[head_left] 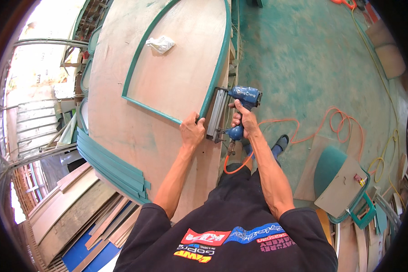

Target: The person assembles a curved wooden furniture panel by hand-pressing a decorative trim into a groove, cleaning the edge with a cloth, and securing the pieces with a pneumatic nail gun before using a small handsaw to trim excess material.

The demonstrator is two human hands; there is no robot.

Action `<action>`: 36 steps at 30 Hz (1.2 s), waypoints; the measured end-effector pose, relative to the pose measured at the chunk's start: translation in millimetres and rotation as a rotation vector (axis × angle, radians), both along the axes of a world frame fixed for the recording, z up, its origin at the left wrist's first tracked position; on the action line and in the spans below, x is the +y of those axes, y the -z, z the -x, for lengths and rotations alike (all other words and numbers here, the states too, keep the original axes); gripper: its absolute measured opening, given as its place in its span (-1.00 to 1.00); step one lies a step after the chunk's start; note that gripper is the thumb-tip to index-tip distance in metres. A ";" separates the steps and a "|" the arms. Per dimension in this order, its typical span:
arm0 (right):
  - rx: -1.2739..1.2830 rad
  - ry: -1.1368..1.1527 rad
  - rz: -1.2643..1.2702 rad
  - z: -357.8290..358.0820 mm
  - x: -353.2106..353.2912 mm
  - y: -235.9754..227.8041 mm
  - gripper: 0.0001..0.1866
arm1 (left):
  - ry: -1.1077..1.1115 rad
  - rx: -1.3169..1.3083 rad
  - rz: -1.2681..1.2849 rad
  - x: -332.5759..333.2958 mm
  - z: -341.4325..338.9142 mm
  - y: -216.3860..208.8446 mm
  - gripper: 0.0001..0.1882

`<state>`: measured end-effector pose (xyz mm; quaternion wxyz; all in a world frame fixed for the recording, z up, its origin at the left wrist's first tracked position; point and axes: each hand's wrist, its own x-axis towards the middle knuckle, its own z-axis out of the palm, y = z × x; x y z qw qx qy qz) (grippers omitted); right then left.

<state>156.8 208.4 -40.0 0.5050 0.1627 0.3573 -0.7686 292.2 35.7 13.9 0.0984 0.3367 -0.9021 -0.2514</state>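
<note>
My right hand (244, 120) is wrapped round the handle of a blue pneumatic nail gun (245, 94). Its long silver magazine (217, 113) lies alongside the table edge, and the nose is at the frame's right side. With bent fingers, my left hand (192, 130) grips the near corner of a green arched frame (143, 105). That frame rests on a pale wooden tabletop (106, 86). Inside its outline is a crumpled white piece of plastic or cloth (160, 44). From the nail gun's base an orange air hose (230, 171) curves away.
Green strips (111, 167) are stacked on the table's near left. Boards (72, 204) pile up below them. The orange hose loops across the green-stained floor (285, 63) at right. Panels and a green-handled piece (365, 213) lie at the lower right.
</note>
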 end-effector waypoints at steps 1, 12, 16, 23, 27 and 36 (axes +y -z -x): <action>0.009 -0.009 -0.009 -5.4 1.7 -1.8 -0.55 | 0.000 -0.019 -0.020 1.1 0.1 -4.0 -0.80; -0.047 -0.057 0.008 -47.4 9.2 -3.2 -0.52 | 0.060 -0.256 -0.016 -18.5 9.3 -21.2 -0.72; -0.094 -0.067 -0.003 -86.1 13.4 -6.5 -0.50 | 0.265 -0.330 0.055 -39.4 17.7 -24.1 -0.67; -0.063 -0.065 -0.038 -99.4 15.5 -17.7 -0.48 | 0.337 -0.406 -0.101 -56.5 34.5 -22.2 -0.66; -0.045 -0.066 -0.034 -106.0 16.0 -18.6 -0.50 | 0.389 -0.378 -0.075 -57.2 33.5 -21.5 -0.65; -0.043 0.006 -0.031 -114.3 14.1 -20.5 -0.52 | 0.413 -0.394 -0.151 -60.2 40.0 -24.1 -0.66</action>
